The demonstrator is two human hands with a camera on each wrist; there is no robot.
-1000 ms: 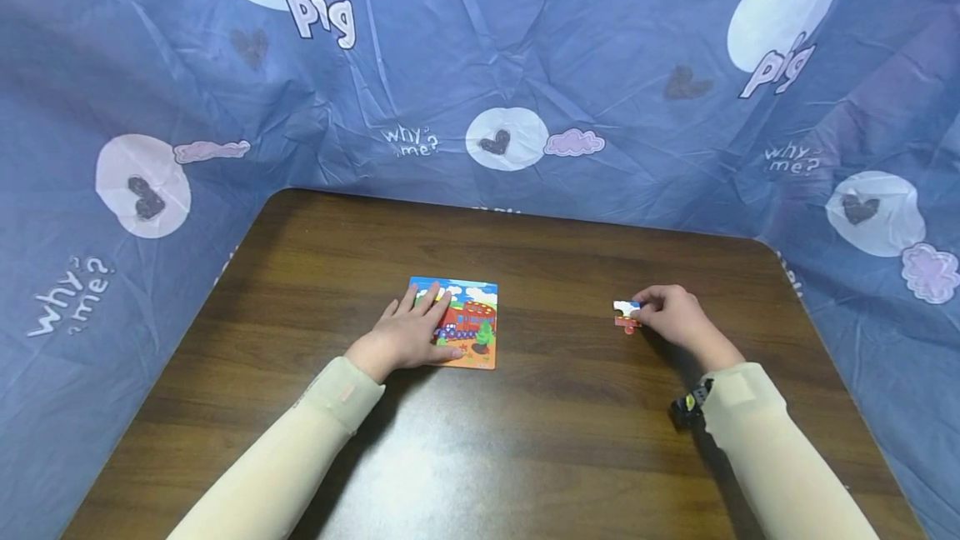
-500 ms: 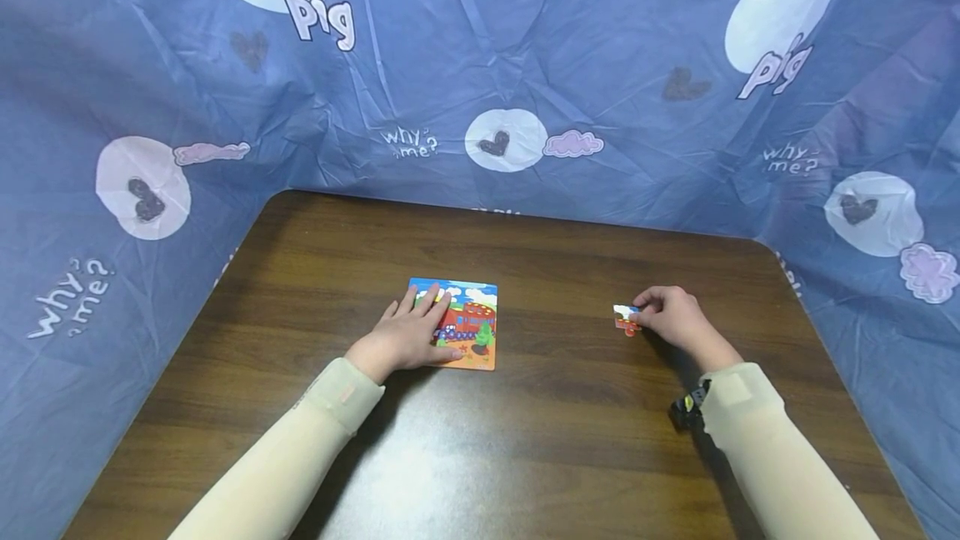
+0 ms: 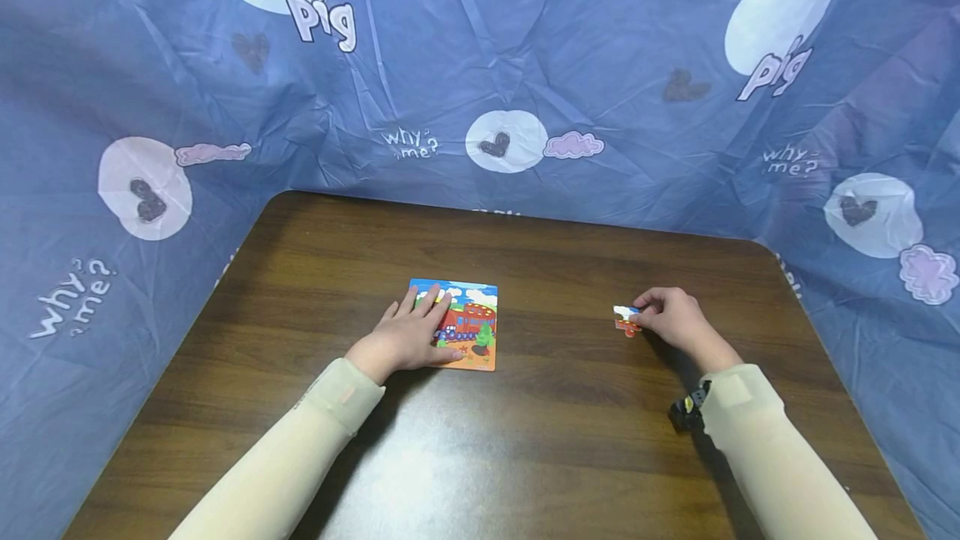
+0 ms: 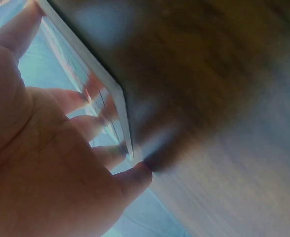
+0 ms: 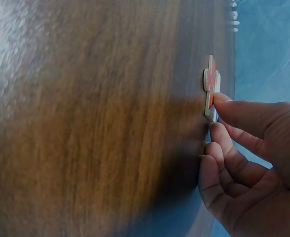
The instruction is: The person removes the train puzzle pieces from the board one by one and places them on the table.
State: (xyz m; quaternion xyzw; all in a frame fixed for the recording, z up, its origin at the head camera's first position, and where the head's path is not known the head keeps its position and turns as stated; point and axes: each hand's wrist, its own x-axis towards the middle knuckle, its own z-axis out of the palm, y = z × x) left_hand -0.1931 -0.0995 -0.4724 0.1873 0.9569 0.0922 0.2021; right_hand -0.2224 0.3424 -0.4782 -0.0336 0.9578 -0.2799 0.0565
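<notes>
My left hand lies with fingers spread on the left part of a square jigsaw puzzle that pictures a red train under a blue sky. In the left wrist view, the fingertips rest on the puzzle and the little finger touches the table just beyond its edge. Farther right, my right hand pinches a small jigsaw piece coloured white, blue and red, low at the tabletop. From the right wrist view, the thumb presses on the piece, which seems to be two overlapping pieces; the other fingers curl beneath.
Both hands are over a dark brown wooden table with rounded far corners. A blue printed cloth hangs behind the table and along both sides. A black device is strapped at the right wrist.
At my right hand, the white upper part of the jigsaw piece has come down towards the red part, closing the gap between them. My left hand has stayed on the puzzle.
</notes>
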